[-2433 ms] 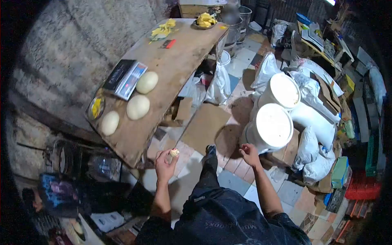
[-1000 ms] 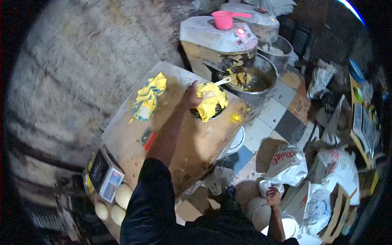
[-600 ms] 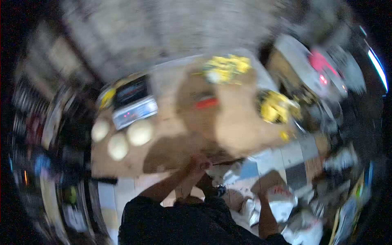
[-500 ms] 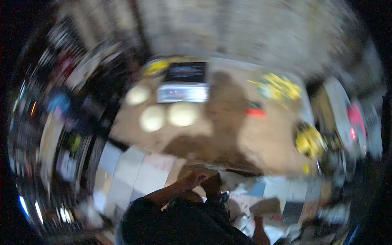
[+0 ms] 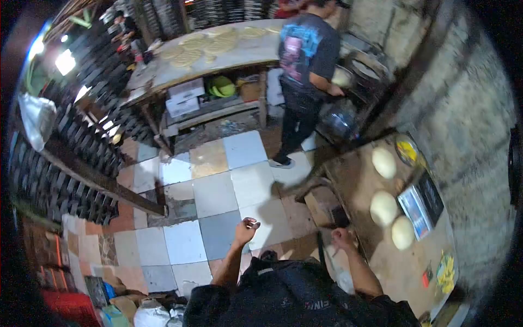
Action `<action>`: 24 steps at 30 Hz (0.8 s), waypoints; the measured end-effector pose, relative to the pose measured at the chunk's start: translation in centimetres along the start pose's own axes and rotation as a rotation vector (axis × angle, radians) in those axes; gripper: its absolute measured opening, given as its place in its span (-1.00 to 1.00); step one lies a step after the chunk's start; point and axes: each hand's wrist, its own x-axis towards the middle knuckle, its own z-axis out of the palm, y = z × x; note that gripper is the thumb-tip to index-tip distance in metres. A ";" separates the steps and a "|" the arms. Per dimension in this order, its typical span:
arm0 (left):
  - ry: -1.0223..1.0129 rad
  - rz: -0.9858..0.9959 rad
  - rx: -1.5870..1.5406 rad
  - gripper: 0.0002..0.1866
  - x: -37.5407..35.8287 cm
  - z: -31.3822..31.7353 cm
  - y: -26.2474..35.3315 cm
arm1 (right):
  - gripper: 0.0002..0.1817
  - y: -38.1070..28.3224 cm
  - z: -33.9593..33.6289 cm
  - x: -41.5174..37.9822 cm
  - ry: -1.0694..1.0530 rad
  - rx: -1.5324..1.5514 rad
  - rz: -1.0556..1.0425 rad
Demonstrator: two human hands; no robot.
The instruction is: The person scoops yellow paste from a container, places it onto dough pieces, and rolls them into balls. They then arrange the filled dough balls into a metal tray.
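My left hand [image 5: 246,231] hangs over the tiled floor with its fingers curled in, and nothing shows in it. To its right, my right hand [image 5: 342,240] is beside the near edge of the wooden table [image 5: 359,188], fingers loosely bent and apart, holding nothing visible. On that table lie three pale, round dough balls: the far one [image 5: 384,162], the middle one [image 5: 383,208] and the near one [image 5: 402,232]. Beside them stands a black and white box-shaped device [image 5: 420,204]. A bowl with yellow contents [image 5: 407,151] sits at the far corner.
A co-worker [image 5: 305,65] stands ahead near a dark stand. Flat shaped dough pieces [image 5: 218,39] cover a long worktable [image 5: 163,73]. A wooden post [image 5: 103,177] slants at left. Yellow strips [image 5: 445,272] and a small red object [image 5: 426,279] lie on the near table.
My view has swung left, so the table with the dough balls now lies at my right. My hands, close together before, are now apart. The co-worker and long worktable now show clearly.
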 end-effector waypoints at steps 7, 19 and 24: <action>0.057 0.003 -0.475 -0.80 13.3 -6.0 1.7 | -0.81 -14.4 3.2 15.3 -0.182 -0.051 0.034; 0.156 -0.535 -0.832 -0.74 0.6 -13.2 -22.2 | -0.79 -12.2 15.4 47.1 -0.159 -0.187 -0.068; 0.317 -0.775 -0.903 -0.74 6.5 -12.0 -20.6 | -0.82 -36.4 25.5 58.7 -0.396 -0.120 -0.317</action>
